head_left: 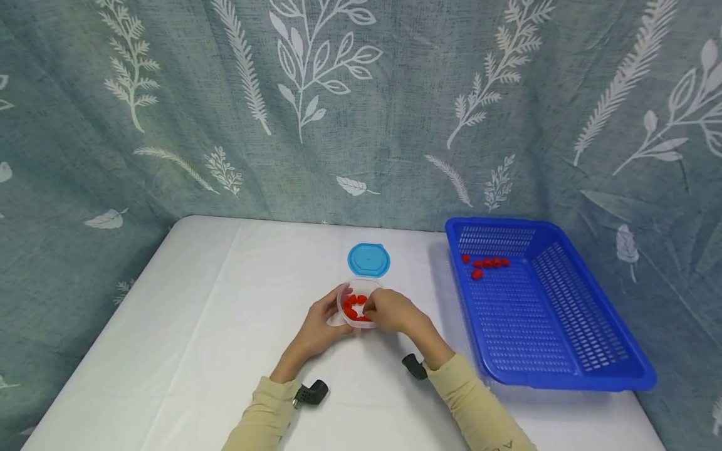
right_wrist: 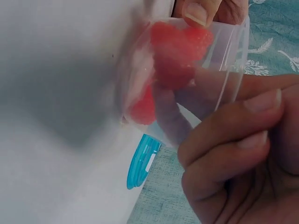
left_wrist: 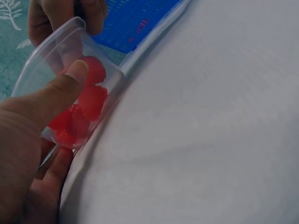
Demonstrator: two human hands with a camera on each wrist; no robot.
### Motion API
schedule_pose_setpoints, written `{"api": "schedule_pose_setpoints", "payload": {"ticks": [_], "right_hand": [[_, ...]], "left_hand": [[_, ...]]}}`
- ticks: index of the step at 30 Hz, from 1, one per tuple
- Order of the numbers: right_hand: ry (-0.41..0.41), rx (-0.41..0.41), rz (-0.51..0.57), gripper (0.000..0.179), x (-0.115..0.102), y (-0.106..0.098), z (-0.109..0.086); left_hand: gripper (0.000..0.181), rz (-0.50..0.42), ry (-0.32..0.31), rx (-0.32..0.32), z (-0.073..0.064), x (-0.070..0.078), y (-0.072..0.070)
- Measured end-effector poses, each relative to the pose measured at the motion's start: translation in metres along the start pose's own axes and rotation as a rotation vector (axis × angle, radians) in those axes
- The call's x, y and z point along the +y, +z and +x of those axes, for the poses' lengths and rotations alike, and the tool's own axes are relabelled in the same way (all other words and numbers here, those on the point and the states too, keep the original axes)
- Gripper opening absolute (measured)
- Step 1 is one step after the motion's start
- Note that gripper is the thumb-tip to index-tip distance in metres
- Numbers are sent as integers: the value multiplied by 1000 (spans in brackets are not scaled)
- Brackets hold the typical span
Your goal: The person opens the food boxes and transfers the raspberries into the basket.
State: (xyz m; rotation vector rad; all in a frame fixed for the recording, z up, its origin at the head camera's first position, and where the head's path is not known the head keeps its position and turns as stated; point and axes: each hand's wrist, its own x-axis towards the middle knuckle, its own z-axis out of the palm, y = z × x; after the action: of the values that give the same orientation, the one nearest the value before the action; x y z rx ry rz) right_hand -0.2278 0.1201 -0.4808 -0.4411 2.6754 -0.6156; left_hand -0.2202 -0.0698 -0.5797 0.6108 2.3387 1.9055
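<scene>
A small clear plastic container (head_left: pixel 361 283) with several red raspberries (left_wrist: pixel 92 100) in it stands on the white table. My left hand (head_left: pixel 318 329) grips it, thumb on the near wall and fingers round the far side and base. My right hand (head_left: pixel 395 310) reaches in over the rim from the right. Through the clear wall in the right wrist view, its thumb and index finger meet at a raspberry (right_wrist: pixel 174 74) and seem to pinch it; the wall blurs the contact. The other fingers of that hand are curled outside the container.
Just behind the container lies a round blue lid (head_left: pixel 369 260), flat on the white table (head_left: pixel 225 351). To the right stands a blue plastic basket (head_left: pixel 541 313) with several raspberries (head_left: pixel 487 263) near its far left corner. A green leaf-patterned curtain (head_left: pixel 395 125) hangs behind the table.
</scene>
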Motion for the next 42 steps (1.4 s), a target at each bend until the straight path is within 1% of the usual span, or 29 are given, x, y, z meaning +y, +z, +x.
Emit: {"api": "schedule_pose_setpoints", "payload": {"ticks": [5,9,12,16,20,24,27,30,36,39,42], "right_hand": [[-44,14,62,14,5,3,1],[-75,17,145,9,10,5,1],[-82,31,213,6,13,8,2],[-92,72,279,10,15,10,2],[-100,88,325,18,16,12,2],[-108,94,336,22,17,13,2],[-116,111,343,19,18,14,1],[-120,143,363,17,20,15,1],[-113,200,386,24,22,16,-2],[-108,217,374,27,21,17,-4],[-102,230,341,29,20,19,-6]], "left_hand": [[88,4,20,-3,0,0,-2],[89,6,39,-4,-1,1,-3],[89,5,40,-7,-1,1,-3],[90,7,27,-11,0,1,-3],[89,9,19,-13,0,0,-4],[89,8,17,-13,0,-1,-4],[89,10,16,-15,0,0,-4],[89,7,16,-18,0,0,-4],[89,1,15,-15,1,0,-2],[88,1,8,-9,1,1,-2],[89,-13,16,-5,0,0,-2]]}}
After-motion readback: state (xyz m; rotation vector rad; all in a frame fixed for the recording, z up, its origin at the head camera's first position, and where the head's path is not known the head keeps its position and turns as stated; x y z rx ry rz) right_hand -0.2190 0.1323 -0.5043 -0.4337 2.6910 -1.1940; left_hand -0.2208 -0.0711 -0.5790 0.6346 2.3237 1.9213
